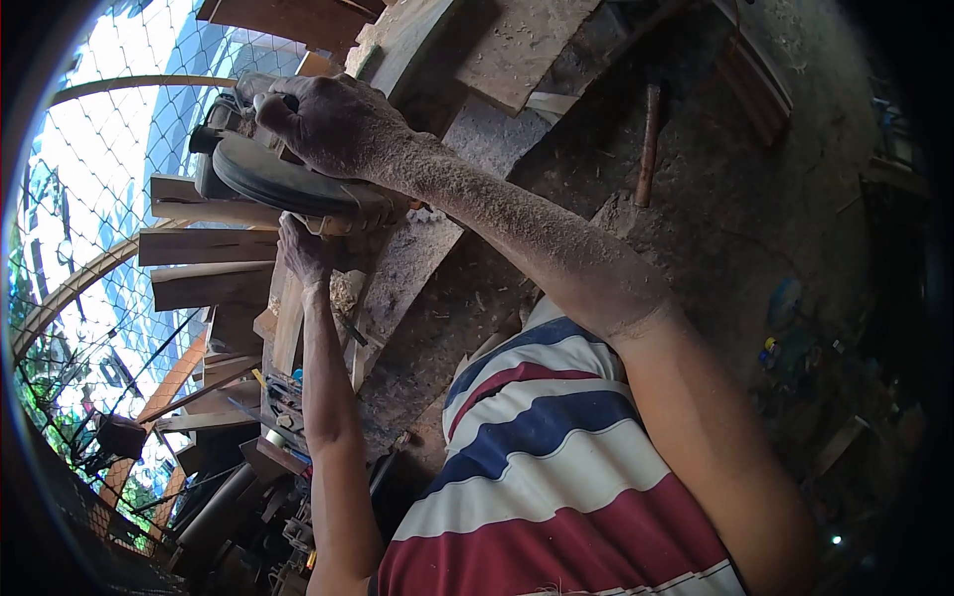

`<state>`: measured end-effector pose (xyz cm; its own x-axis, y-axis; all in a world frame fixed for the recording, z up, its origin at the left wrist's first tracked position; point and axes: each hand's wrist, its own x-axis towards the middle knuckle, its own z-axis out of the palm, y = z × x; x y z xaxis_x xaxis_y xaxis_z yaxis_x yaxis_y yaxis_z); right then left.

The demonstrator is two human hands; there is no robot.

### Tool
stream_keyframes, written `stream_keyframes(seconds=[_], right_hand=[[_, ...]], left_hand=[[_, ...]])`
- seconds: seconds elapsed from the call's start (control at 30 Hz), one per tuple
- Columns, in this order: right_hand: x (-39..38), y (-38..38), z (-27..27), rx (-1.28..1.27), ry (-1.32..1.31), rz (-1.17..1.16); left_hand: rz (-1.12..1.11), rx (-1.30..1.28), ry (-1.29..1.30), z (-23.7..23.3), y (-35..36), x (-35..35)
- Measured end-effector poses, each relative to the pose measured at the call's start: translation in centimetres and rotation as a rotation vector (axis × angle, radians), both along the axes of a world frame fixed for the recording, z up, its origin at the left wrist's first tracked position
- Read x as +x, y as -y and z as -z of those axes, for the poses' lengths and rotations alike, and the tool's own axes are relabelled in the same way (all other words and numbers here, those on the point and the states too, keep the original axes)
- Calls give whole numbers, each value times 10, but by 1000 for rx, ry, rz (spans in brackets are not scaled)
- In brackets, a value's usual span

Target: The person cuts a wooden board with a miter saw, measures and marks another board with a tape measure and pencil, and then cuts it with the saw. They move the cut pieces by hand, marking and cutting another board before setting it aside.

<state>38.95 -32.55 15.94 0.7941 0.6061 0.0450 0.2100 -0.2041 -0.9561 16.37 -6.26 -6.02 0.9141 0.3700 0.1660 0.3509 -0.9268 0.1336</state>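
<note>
1. One operation, whole: you appear to be steadying and guiding a power tool (288,184) over timber. Judged call: a firm right-hand hold, left fingertips clear of the tool's underside.
2. Wire mesh (104,149), one expanse: on your left, beyond the timber, bright behind; apart from the work.
3. Dusty plank (409,278), one: slanting beside the tool on its near side, sawdust-coated.
4. Board ends (206,247), several: projecting on your left, close by the tool; they look likely to crowd any swing that way.
5. Power tool, one: at upper left, beneath your right hand, its rounded dark side toward you; it hides whatever lies under it.
6. Right hand (333,119), one, dust-covered: fingers curled about the tool's upper part.
7. Left hand (305,256), one: fingertips at the tool's near lower edge; whether they pinch or merely rest, you cannot tell here.
8. Round stick (651,149), one: well apart on your right.
9. Shavings (346,290), a small heap: just beside your left wrist.
</note>
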Motion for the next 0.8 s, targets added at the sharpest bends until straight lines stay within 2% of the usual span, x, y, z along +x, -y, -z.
stream_keyframes(seconds=[0.27, 0.5, 0.7, 0.8], right_hand=[[-3, 2, 8, 13, -15, 32], [-7, -3, 30, 29, 140, 57], [-5, -1, 33, 10, 168, 36], [-7, -6, 37, 34, 177, 60]], left_hand=[[4, 9, 11, -5, 5, 1], [39, 44, 63, -13, 15, 3], [4, 41, 24, -1, 2, -1], [-20, 7, 16, -9, 11, 1]])
